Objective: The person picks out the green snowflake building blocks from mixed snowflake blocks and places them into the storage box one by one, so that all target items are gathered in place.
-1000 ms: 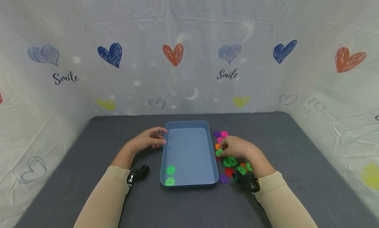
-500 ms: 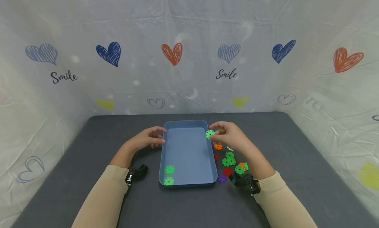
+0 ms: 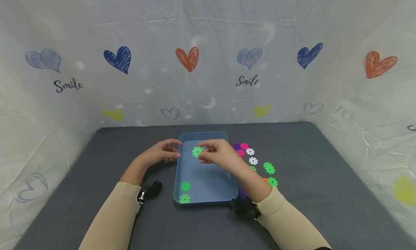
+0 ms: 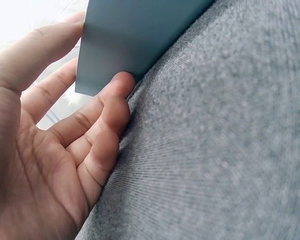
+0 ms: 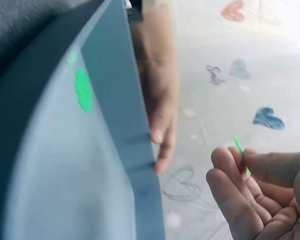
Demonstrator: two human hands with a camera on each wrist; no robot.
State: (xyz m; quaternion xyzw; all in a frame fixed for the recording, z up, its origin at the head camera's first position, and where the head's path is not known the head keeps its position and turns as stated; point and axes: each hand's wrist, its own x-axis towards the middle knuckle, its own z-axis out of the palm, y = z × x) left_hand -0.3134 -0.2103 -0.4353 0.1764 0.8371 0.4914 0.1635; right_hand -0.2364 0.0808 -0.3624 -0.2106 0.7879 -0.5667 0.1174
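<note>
My right hand [image 3: 218, 154] is over the far half of a blue tray [image 3: 208, 197] and pinches a green notched disc [image 3: 196, 152] between thumb and fingers. The right wrist view catches this disc [image 5: 240, 150] edge-on. At the tray's left side, my left hand [image 3: 161, 152] rests with thumb and fingertips against the outer wall [image 4: 120, 45], fingers loosely bent. Inside the tray, two more green discs lie in the near left corner, one a little farther [image 3: 185, 186] and one by the front wall [image 3: 185, 198].
Several loose discs lie right of the tray on the grey tabletop [image 3: 299, 206]: pink [image 3: 244, 145], white [image 3: 253, 160], green [image 3: 269, 167] and purple [image 3: 236, 147]. My right forearm hides part of them. A pale curtain with hearts [image 3: 208, 91] stands behind the table.
My right hand has taken a green disc from the loose ones, lifted it and carried it left over the tray. My left hand has stayed at the tray's left edge.
</note>
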